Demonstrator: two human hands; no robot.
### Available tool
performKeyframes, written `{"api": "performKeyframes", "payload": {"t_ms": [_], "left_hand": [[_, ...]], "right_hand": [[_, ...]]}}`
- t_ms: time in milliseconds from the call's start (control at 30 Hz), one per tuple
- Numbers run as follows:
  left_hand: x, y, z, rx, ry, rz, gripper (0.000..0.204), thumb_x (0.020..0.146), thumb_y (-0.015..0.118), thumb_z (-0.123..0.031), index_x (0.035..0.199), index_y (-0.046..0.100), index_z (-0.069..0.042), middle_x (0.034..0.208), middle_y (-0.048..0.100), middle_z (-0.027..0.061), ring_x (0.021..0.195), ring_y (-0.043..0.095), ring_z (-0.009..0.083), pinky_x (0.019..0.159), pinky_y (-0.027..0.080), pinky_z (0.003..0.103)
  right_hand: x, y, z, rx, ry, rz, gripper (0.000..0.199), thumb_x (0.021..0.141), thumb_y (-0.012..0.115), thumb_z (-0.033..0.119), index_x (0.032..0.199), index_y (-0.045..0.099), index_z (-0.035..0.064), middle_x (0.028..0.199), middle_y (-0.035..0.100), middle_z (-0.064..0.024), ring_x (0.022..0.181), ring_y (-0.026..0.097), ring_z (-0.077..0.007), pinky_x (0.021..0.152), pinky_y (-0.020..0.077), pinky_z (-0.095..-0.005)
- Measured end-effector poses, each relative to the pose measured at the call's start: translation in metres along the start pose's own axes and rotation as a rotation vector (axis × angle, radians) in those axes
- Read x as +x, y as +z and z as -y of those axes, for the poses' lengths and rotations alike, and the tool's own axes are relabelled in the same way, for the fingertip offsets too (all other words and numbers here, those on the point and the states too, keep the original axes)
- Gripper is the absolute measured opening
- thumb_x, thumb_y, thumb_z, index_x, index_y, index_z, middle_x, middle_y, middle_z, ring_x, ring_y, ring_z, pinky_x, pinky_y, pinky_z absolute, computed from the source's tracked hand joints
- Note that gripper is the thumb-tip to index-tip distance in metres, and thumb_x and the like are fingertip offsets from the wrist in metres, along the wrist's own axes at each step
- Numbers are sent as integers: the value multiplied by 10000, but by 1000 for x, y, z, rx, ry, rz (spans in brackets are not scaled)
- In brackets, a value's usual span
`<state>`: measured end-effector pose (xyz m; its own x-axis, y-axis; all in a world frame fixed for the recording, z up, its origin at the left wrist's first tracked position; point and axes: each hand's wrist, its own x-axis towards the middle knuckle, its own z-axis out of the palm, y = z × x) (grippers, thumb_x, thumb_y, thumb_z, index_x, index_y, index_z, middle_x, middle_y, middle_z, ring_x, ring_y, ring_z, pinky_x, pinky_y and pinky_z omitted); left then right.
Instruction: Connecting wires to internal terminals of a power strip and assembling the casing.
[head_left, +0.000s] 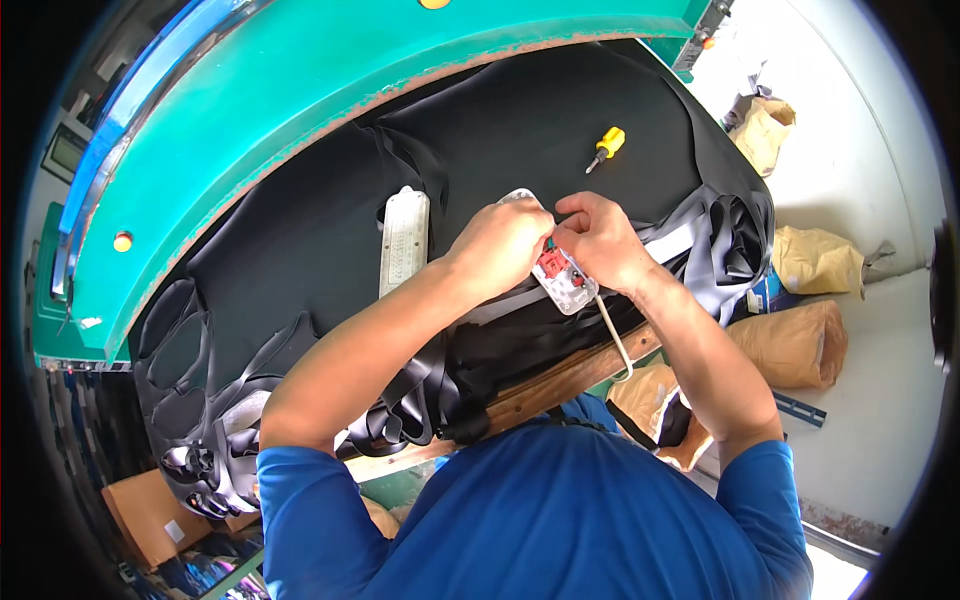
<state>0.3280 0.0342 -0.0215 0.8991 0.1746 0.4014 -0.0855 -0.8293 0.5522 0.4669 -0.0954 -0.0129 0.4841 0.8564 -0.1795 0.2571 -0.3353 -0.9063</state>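
Note:
An opened power strip (567, 292), its white casing showing red inner parts, lies between my hands above the black sheet material. My left hand (510, 238) is closed on its far part, the fingers curled over the casing. My right hand (601, 242) is bent at the fingers in a pinch by the casing's right side; what the fingertips hold is hidden. A white cable (612, 330) runs from the strip's near end toward my body. To the left lies a long white casing half (405, 243) with small openings. Beyond my hands rests a yellow-handled screwdriver (607, 148).
A green machine frame (300, 85) arches across the far side. Loose black strips (728, 245) bunch up at the right, and more hang at the left. A wooden beam (540, 388) runs along the near edge. Brown paper sacks (795, 345) stand against the right wall.

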Motion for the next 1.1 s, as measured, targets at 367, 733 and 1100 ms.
{"api": "performKeyframes", "payload": {"t_ms": [367, 733, 1100], "left_hand": [[16, -13, 10, 56, 172, 98, 110, 761, 699, -36, 869, 717, -42, 890, 640, 113, 788, 657, 318, 713, 539, 409], [26, -19, 12, -19, 69, 263, 43, 753, 717, -89, 790, 723, -67, 833, 654, 93, 786, 664, 298, 684, 525, 396], [44, -24, 11, -61, -102, 464, 43, 751, 712, -118, 778, 729, -89, 761, 702, 83, 751, 700, 269, 672, 541, 376]], "right_hand": [[-1, -1, 0, 20, 53, 1, 472, 868, 525, 9, 1312, 476, -146, 983, 697, -210, 914, 685, -219, 820, 536, -316], [7, -18, 9, 72, 84, 293, 552, 860, 546, -30, 1376, 392, -151, 996, 696, -180, 880, 678, -194, 737, 540, -296], [14, -20, 3, 165, 183, 207, 517, 829, 631, -12, 1289, 483, -197, 896, 692, -164, 697, 628, -127, 568, 488, -266]]}}
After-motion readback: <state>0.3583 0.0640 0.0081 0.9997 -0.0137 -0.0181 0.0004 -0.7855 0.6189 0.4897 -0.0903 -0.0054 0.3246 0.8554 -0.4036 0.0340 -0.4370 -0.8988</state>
